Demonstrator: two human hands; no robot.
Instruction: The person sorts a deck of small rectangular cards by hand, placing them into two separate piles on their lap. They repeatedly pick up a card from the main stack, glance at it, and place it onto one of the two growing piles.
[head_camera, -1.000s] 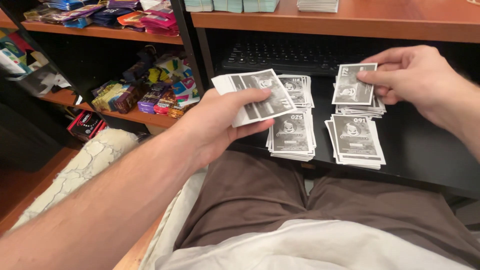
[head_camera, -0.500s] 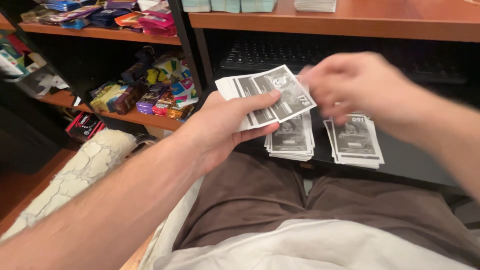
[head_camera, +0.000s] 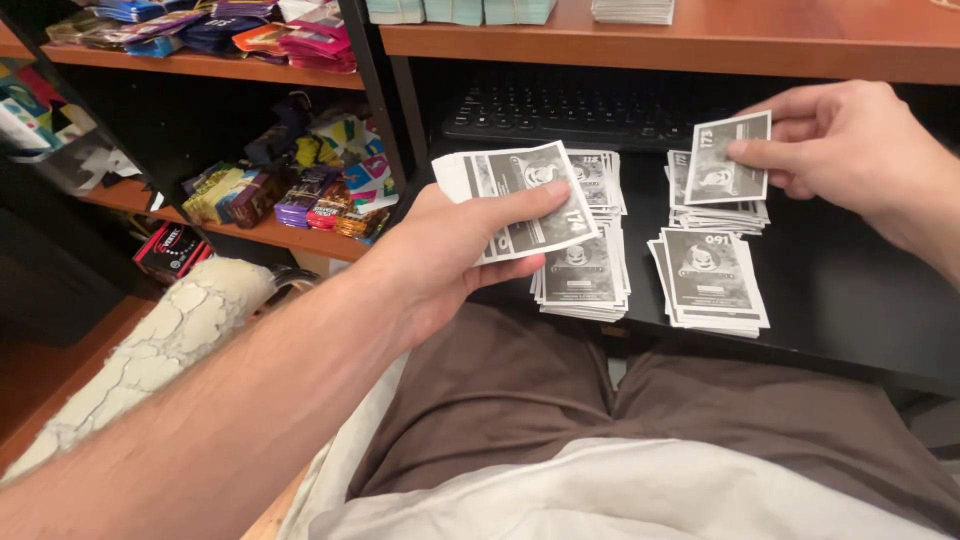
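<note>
My left hand (head_camera: 455, 255) grips a fanned stack of grey printed cards (head_camera: 520, 195), thumb across the top card. My right hand (head_camera: 850, 150) pinches a single grey card (head_camera: 728, 160) above the far right pile (head_camera: 715, 212) on a black pull-out tray (head_camera: 850, 290). Three more piles lie on the tray: a near right pile (head_camera: 712, 280), a near left pile (head_camera: 585, 275), and a far left pile (head_camera: 598, 180) partly hidden by the cards in my left hand.
A black keyboard (head_camera: 580, 110) sits at the back of the tray under a wooden desktop (head_camera: 720, 40) carrying more card stacks (head_camera: 632, 10). Shelves on the left hold colourful packets (head_camera: 300, 185). My lap in brown trousers (head_camera: 560, 400) is below.
My right hand took one card off the stack in my left hand and carried it right, over the far right pile. The left hand stayed roughly in place.
</note>
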